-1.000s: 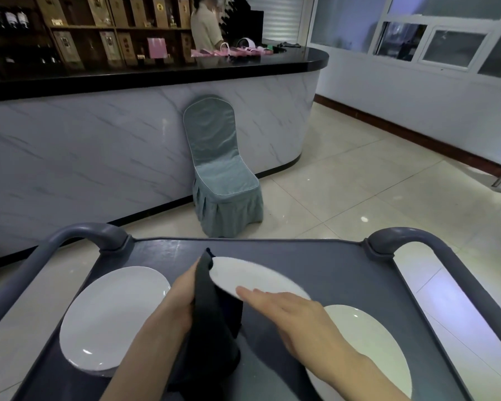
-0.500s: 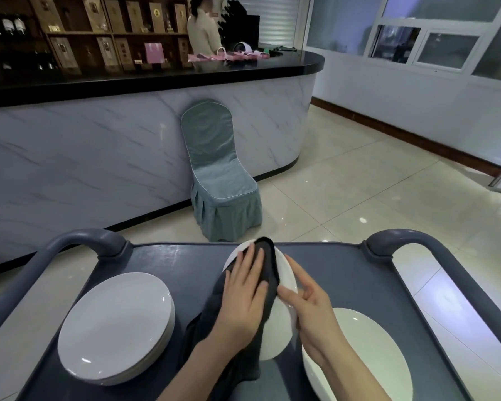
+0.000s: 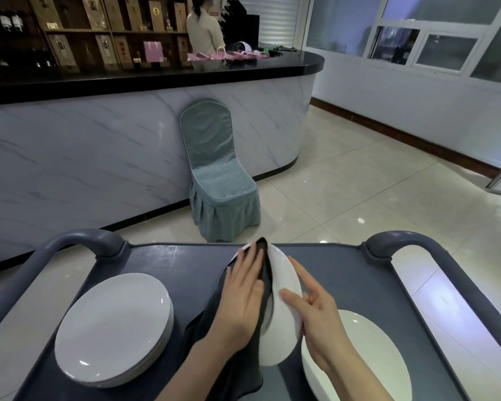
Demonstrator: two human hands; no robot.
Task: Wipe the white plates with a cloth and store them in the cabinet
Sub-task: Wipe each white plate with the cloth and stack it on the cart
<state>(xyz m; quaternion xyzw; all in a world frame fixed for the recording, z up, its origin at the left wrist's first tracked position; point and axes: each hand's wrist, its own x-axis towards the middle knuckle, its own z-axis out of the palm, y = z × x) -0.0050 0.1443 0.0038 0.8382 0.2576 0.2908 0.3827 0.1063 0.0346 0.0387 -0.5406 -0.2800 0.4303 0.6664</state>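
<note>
A white plate [image 3: 284,319] stands tilted on its edge above the dark grey cart top [image 3: 185,264]. My right hand [image 3: 315,316] grips its right rim with thumb and fingers. My left hand [image 3: 243,299] lies flat on a dark cloth [image 3: 229,369], pressing it against the plate's left face. The cloth hangs down to the cart. A stack of white plates [image 3: 113,328] rests on the cart at the left. Another white plate [image 3: 368,360] lies at the right, partly under my right forearm.
The cart has grey curved handles at the far left [image 3: 78,241] and far right [image 3: 402,241]. Beyond it a blue-covered chair [image 3: 217,180] stands against a marble-fronted bar counter [image 3: 99,157]. A person [image 3: 204,27] stands behind the counter. Tiled floor stretches to the right.
The plate went from lying nearly flat to standing tilted on edge. My left hand moved from its left edge onto its face with the cloth. My right hand shifted to the right rim.
</note>
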